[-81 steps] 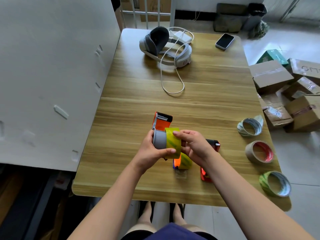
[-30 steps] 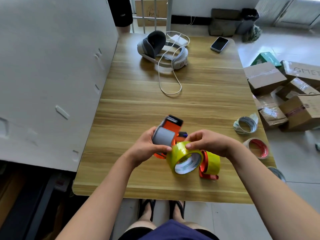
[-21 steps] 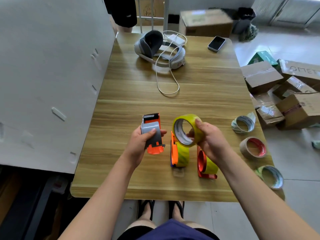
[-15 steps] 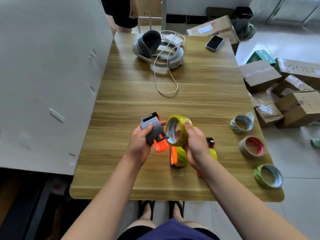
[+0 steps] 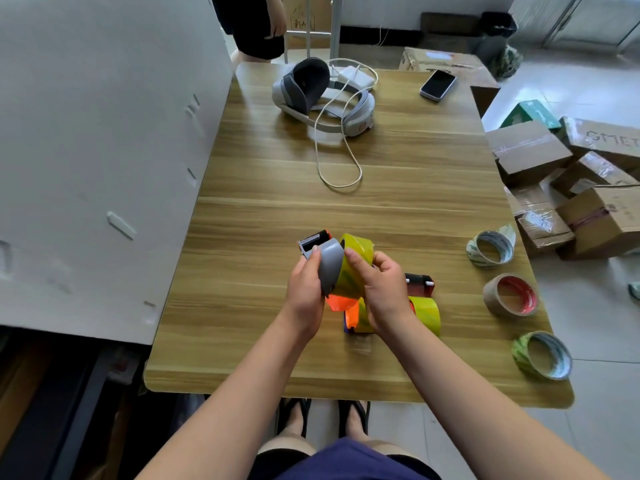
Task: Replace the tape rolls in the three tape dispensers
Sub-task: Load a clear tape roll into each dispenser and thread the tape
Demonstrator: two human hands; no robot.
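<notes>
Head view gives me the wooden surface [image 5: 277, 188] from above, with a white panel [image 5: 97, 133] standing along its left edge. At the far end I see a grey headset [image 5: 311, 91] with a white cable [image 5: 341, 168] looping toward me, and a phone [image 5: 437, 84] lying off to the right of it. Along the right edge three used rolls lie flat and apart from one another: a whitish roll [image 5: 490, 248], a brown roll [image 5: 512, 295] with a red core, and a green roll [image 5: 542, 355] nearest me. Cardboard boxes [image 5: 561, 174] crowd the floor beyond that edge, and another person's legs show past the far left corner. Both forearms reach in from the bottom and meet over the middle of the surface. My left hand [image 5: 306, 289] has its fingers wrapped round the grey and orange dispenser [image 5: 327, 268], thumb on the grey guard. My right hand [image 5: 381, 289] has its fingers closed on the yellow tape roll [image 5: 356, 268], pressed against the dispenser's side. The hands block much of two more dispensers on the surface just beneath them: one orange dispenser [image 5: 353, 317] under the right palm, and a red dispenser [image 5: 424, 303] beside the wrist, each carrying yellow tape.
</notes>
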